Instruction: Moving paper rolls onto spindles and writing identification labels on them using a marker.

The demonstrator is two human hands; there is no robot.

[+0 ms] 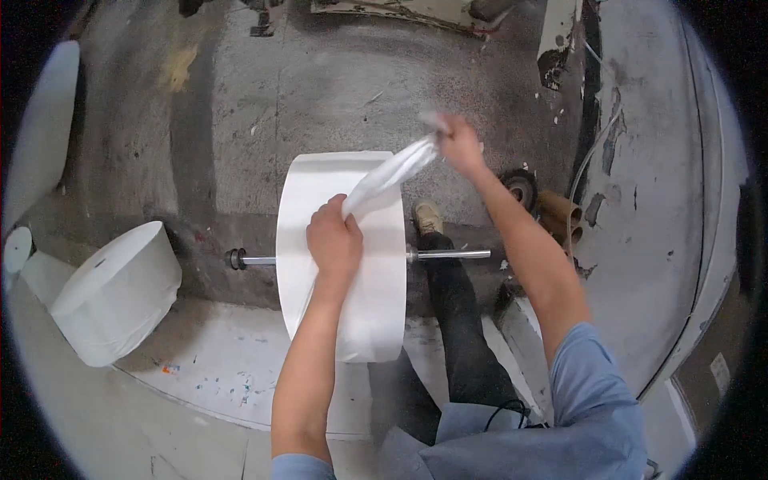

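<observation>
White roll (378,276): likely heavy; hold by rod (452,254) (smooth metal)
Loose strip (392,170): probably soft, tearable
Right hand (462,146): closed on strip
Left hand (336,242): on roll, can't tell if pinching

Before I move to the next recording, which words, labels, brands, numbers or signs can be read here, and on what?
No text can be read.
White roll under the left hand: none visible.
White strip in the right hand: none visible.
Pale rectangle at far right: any marks are too small to read.
</observation>
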